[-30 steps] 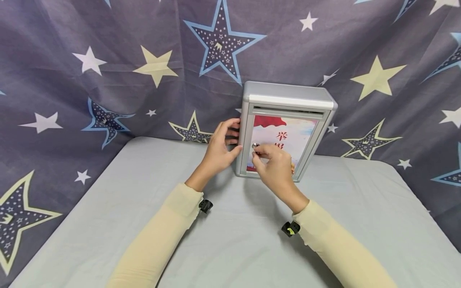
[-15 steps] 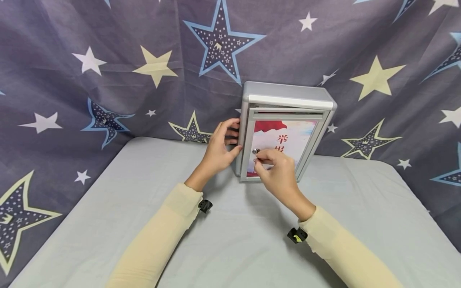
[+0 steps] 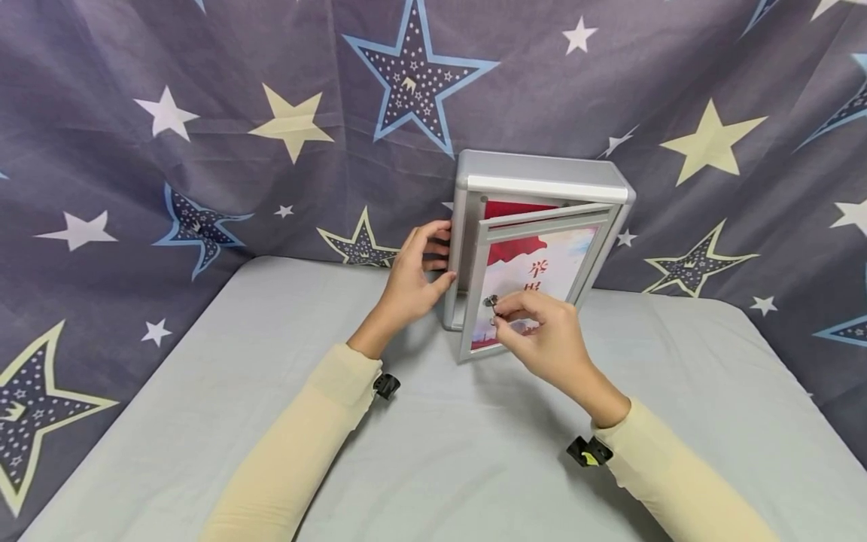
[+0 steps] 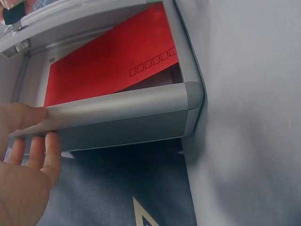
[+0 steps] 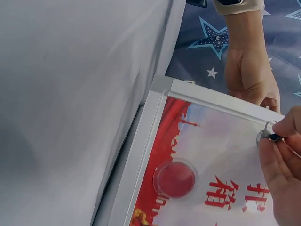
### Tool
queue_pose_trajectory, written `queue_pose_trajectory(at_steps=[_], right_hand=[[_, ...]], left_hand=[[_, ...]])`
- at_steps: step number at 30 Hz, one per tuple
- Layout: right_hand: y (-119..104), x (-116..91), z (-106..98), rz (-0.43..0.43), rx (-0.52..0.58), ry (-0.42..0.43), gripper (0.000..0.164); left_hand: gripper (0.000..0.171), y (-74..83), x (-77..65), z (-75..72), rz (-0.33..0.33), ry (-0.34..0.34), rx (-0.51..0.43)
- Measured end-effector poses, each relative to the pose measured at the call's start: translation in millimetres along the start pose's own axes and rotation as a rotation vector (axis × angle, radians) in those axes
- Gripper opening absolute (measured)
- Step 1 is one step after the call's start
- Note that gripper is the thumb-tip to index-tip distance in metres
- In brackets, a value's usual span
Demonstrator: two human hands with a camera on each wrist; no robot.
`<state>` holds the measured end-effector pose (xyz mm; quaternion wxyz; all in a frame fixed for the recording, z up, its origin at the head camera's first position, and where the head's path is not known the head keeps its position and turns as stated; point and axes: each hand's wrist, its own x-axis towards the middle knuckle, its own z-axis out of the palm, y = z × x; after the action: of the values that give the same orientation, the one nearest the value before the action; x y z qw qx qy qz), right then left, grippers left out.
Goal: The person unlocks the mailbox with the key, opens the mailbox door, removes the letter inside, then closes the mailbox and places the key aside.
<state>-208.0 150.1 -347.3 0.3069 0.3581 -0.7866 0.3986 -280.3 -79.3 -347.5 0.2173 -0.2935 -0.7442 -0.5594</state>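
Observation:
A silver metal box [image 3: 542, 172] stands upright, its framed front door [image 3: 572, 252] ajar and swung out from the left. My left hand [image 3: 415, 282] holds the box's left side, thumb on the front rim [image 4: 117, 101] and fingertips against the outer side wall [image 4: 117, 127]. With thumb and forefinger, my right hand [image 3: 545, 335] pinches a small key [image 5: 275, 137] at the lock [image 3: 491, 300] on the door. A ring hangs by the key. Inside the box lies a red envelope [image 4: 113, 56] with a row of printed squares.
A pale grey cloth [image 3: 420, 452] covers the table. Close behind the box hangs a dark curtain [image 3: 542, 90] printed with stars. The door's front carries a printed poster and a clear round disc [image 5: 176, 179].
The box door, shut a second ago, has swung outward, baring the red envelope. My right hand has moved right and toward me with the key; my left hand has stayed in place.

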Motion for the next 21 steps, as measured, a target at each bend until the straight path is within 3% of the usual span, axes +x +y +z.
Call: queue_pose_trajectory(at_steps=[9,18,21], right_hand=[[6.0,-5.4,-19.4,-0.059,0.068,-0.083,0.022],[14.9,-14.7,-34.0,-0.043,0.469,-0.152,0.034],[18.7,-16.3,-39.3,-0.031,0.554,-0.178,0.035]], left_hand=[[0.074,0.0,0.6,0.4,0.0,-0.002,0.002],[0.074,-1.1,0.2,0.2,0.003,-0.002,-0.004],[0.074,-0.7,0.0,-0.5,0.001,-0.002,-0.003]])
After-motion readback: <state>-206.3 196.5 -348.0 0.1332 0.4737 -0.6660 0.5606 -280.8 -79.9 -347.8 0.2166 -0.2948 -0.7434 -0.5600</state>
